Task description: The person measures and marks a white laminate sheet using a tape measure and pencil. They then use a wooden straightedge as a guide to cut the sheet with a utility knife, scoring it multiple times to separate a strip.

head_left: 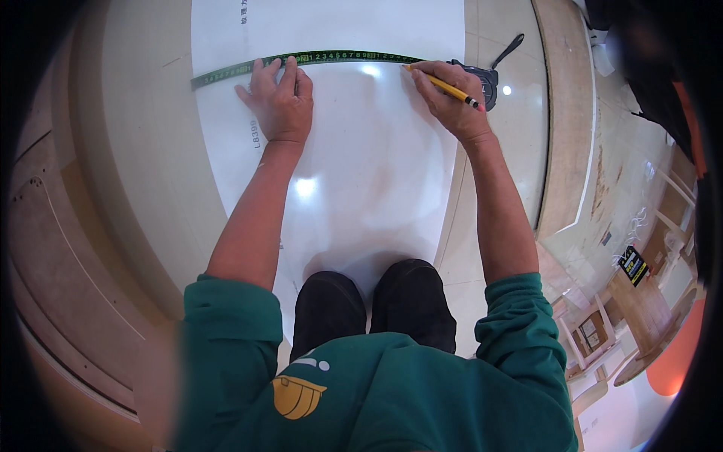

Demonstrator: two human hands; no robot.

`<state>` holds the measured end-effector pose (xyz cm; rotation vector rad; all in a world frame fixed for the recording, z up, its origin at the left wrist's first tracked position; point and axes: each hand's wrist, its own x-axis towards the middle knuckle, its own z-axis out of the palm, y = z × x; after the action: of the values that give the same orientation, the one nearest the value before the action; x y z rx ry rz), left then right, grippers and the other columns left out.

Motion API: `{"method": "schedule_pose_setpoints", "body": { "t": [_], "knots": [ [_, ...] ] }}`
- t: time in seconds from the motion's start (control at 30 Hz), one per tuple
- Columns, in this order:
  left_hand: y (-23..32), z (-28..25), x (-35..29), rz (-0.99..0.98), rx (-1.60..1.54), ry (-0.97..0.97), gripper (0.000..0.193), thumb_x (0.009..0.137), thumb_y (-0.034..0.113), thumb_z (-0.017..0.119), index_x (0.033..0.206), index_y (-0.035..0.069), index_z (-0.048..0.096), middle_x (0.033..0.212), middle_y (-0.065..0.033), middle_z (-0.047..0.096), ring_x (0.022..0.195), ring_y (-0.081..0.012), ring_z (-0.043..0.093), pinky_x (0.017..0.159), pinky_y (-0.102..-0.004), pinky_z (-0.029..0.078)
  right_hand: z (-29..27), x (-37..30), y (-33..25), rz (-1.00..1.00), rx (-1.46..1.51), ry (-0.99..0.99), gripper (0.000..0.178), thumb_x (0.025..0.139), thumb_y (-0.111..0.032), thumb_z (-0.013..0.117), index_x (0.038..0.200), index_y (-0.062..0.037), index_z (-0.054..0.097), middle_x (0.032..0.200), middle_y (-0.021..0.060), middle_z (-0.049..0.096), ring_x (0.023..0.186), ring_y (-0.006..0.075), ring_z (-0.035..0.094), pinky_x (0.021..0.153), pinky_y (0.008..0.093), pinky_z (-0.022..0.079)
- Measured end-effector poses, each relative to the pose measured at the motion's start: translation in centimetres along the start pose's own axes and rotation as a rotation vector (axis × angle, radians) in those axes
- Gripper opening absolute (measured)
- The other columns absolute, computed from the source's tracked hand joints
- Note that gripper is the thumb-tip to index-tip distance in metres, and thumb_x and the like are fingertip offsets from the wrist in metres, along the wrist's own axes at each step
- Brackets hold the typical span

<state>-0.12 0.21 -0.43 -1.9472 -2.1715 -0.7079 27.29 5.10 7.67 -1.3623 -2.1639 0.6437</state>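
A white sheet [361,135] with faint printing lies on the floor beneath my hands. Across it runs the green blade of a tape measure [339,56], reaching past the sheet's left edge. My left hand [282,98] rests on the sheet with fingers spread, its fingertips on the blade. My right hand [452,98] grips a yellow pencil [450,88], whose tip points left, just below the blade. Partly behind that hand sits the black tape case [488,84], lying past the sheet's right edge, with a wrist strap [510,50] trailing from it.
Pale floor tiles [504,151] flank the sheet. To the right lies a long wooden board [566,113]. Farther right are wooden furniture pieces [636,301] and a black and yellow tag [633,265]. A brown panel [68,264] runs along the left.
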Motion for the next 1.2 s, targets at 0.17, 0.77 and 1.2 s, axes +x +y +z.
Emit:
{"method": "schedule_pose_setpoints", "body": {
  "t": [0.17, 0.77, 1.2],
  "knots": [
    [-0.1, 0.1, -0.1, 0.008, 0.002, 0.011, 0.024, 0.087, 0.02, 0.07, 0.109, 0.014, 0.076, 0.116, -0.007, 0.063, 0.126, -0.0367, 0.054, 0.105, -0.0718, 0.026, 0.4, 0.0, -0.5, 0.165, 0.111, 0.034, 0.012, 0.083, -0.014, 0.073, 0.095, -0.0105, 0.075, 0.084, 0.0071, 0.073, 0.07, 0.0271, 0.066, 0.07, 0.0328, 0.054],
    [0.1, -0.4, 0.0, -0.017, 0.027, -0.084, 0.025, 0.092, 0.023, 0.068, 0.114, 0.014, 0.077, 0.126, -0.0099, 0.059, 0.133, -0.0341, 0.048, 0.111, -0.0711, 0.02, 0.6, 0.1, -0.6, 0.106, 0.044, -0.032, 0.014, 0.086, -0.015, 0.071, 0.098, -0.0102, 0.073, 0.089, 0.0068, 0.074, 0.073, 0.0262, 0.066, 0.076, 0.0326, 0.048],
    [0.2, -0.3, -0.1, -0.025, 0.017, -0.081, 0.026, 0.092, 0.023, 0.068, 0.115, 0.013, 0.077, 0.126, -0.0105, 0.059, 0.133, -0.0341, 0.048, 0.112, -0.0699, 0.019, 0.6, 0.4, -1.2, 0.184, 0.068, -0.026, 0.013, 0.086, -0.016, 0.071, 0.096, -0.0095, 0.074, 0.079, 0.0087, 0.071, 0.07, 0.0282, 0.064, 0.075, 0.0332, 0.05]
  ]
}}
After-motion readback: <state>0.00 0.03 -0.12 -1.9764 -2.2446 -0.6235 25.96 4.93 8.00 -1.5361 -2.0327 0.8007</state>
